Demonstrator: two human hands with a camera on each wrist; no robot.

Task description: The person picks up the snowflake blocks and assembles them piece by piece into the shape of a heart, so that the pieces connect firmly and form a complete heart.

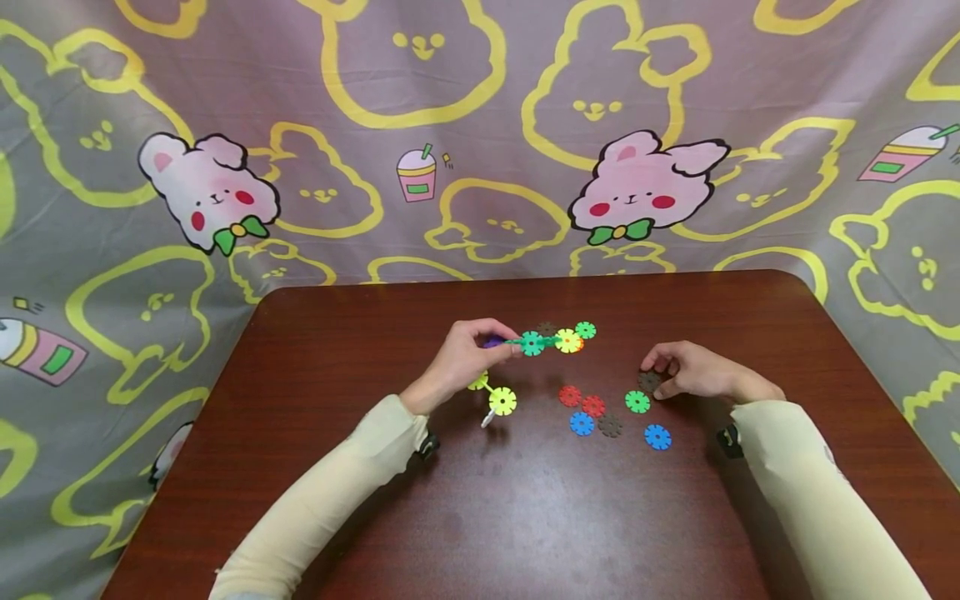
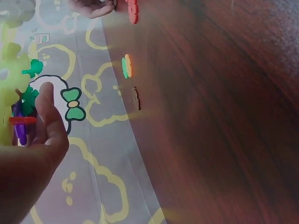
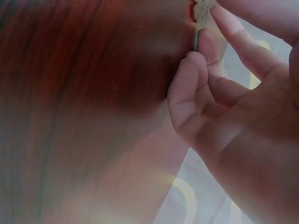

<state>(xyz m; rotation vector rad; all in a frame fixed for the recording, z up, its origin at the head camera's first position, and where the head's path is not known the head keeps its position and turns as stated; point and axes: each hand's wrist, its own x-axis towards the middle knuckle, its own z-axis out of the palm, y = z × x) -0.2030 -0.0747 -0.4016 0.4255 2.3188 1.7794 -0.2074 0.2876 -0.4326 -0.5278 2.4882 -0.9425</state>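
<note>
Pinching joined snowflake discs [image 1: 532, 343] is the left hand [image 1: 472, 354]. Unjoined discs [image 1: 582, 423] lie right of these; whether the right hand [image 1: 697, 372] grips a brown disc [image 1: 648, 382] is unclear.

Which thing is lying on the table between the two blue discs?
In the head view, a brown disc lies between the left blue disc and the right blue disc, closer to the left one.
</note>
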